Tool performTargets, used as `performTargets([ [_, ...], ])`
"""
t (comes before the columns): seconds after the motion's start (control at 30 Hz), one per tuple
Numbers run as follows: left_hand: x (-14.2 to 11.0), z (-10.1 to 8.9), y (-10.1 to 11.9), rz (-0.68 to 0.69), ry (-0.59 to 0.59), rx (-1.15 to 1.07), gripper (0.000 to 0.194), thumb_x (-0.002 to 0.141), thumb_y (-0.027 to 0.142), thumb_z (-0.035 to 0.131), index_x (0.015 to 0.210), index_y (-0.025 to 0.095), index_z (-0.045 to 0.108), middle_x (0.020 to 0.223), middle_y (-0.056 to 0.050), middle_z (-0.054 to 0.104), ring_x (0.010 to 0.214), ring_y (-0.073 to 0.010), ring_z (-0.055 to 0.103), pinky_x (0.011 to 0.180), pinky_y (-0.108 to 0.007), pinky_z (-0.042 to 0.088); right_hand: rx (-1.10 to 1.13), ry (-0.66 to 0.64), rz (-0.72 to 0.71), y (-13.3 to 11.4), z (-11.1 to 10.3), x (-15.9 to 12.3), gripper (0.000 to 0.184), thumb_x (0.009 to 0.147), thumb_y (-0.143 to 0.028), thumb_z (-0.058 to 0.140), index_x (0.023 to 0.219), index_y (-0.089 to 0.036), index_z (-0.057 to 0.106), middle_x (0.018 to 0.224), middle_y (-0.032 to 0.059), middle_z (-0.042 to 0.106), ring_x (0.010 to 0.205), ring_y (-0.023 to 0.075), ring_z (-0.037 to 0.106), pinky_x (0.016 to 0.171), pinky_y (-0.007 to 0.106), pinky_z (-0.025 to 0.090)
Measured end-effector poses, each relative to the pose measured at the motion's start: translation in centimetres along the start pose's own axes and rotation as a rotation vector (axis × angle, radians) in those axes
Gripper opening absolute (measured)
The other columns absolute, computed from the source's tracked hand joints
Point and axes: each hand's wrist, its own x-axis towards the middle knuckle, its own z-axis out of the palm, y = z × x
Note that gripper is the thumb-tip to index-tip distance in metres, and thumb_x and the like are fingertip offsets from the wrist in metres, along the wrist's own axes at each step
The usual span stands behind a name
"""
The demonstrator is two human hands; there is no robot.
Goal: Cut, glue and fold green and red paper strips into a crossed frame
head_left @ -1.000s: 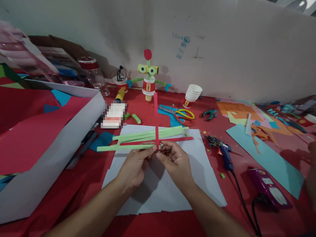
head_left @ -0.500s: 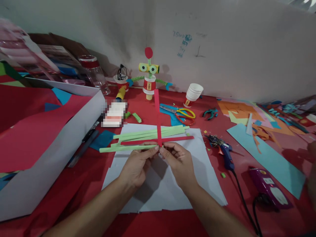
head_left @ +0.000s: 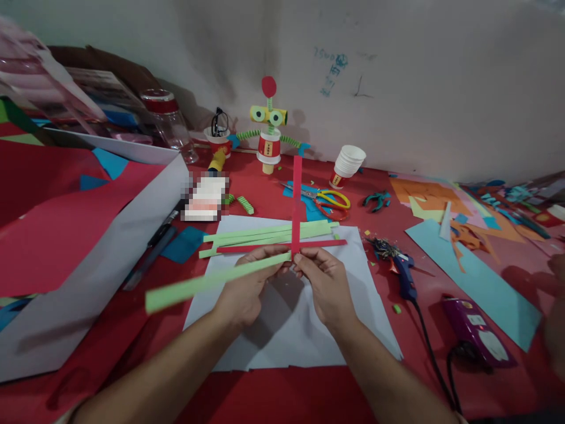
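Both hands meet over white paper [head_left: 282,341], fingers pinched where two paper strips join at an angle. A red paper strip [head_left: 297,194] points away from me out of this joint, its near end under my right hand [head_left: 324,277]. From the same spot a light green paper strip [head_left: 198,287] runs left across the fingers of my left hand [head_left: 249,282], its far end blurred. Beyond my fingers lie several green strips [head_left: 265,234] and another red strip [head_left: 329,244]. The fingertips partly hide the joint.
A cup robot figure [head_left: 269,144] stands at the back beside stacked paper cups [head_left: 348,162]. Scissors [head_left: 329,199], pliers [head_left: 376,201] and a glue gun [head_left: 405,280] with a cord lie rightward. A white box [head_left: 168,176] of coloured paper fills the left.
The green strip's left end has swung down and toward me. The red strip has shifted slightly right with my fingers. The view has tilted a little.
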Motion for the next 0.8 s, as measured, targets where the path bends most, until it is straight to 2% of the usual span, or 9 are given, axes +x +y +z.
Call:
performTargets([
  [0.23, -0.06, 0.10, 0.09, -0.020, 0.025, -0.003, 0.025, 0.056, 0.022, 0.082, 0.077, 0.016, 0.069, 0.071, 0.001, 0.068, 0.064, -0.0105, 0.060, 0.064, -0.022, 0.045, 0.024, -0.019, 0.025, 0.15, 0.28, -0.29, 0.016, 0.065, -0.030, 0.075, 0.072, -0.018, 0.068, 0.061, -0.0018, 0.062, 0.056, 0.0109, 0.052, 0.056, 0.024, 0.042],
  [0.47, -0.04, 0.10, 0.43, -0.007, 0.024, 0.001, 0.024, 0.053, 0.021, 0.083, 0.070, 0.017, 0.066, 0.062, 0.003, 0.064, 0.059, -0.0095, 0.057, 0.061, -0.022, 0.045, -0.037, -0.042, 0.012, 0.33, 0.35, -0.45, 0.017, 0.058, -0.024, 0.078, 0.073, -0.020, 0.070, 0.064, -0.0031, 0.065, 0.059, 0.0114, 0.054, 0.059, 0.025, 0.046],
  [0.67, 0.06, -0.11, 0.72, 0.000, 0.069, 0.081, 0.027, 0.053, 0.023, 0.081, 0.072, 0.016, 0.063, 0.063, 0.004, 0.061, 0.060, -0.0084, 0.053, 0.062, -0.022, 0.043, -0.213, -0.123, -0.038, 0.24, -0.23, -0.36, 0.012, 0.071, -0.024, 0.070, 0.082, -0.021, 0.073, 0.066, -0.0012, 0.066, 0.063, 0.0135, 0.057, 0.061, 0.026, 0.046],
  [0.8, 0.23, -0.30, 0.38, 0.023, 0.059, 0.066, 0.026, 0.059, 0.025, 0.079, 0.078, 0.016, 0.063, 0.072, 0.001, 0.064, 0.069, -0.0097, 0.056, 0.067, -0.021, 0.043, -0.245, -0.174, -0.075, 0.26, -0.21, -0.61, 0.020, 0.074, -0.025, 0.068, 0.093, -0.021, 0.071, 0.084, 0.0025, 0.070, 0.077, 0.0172, 0.063, 0.072, 0.030, 0.050],
])
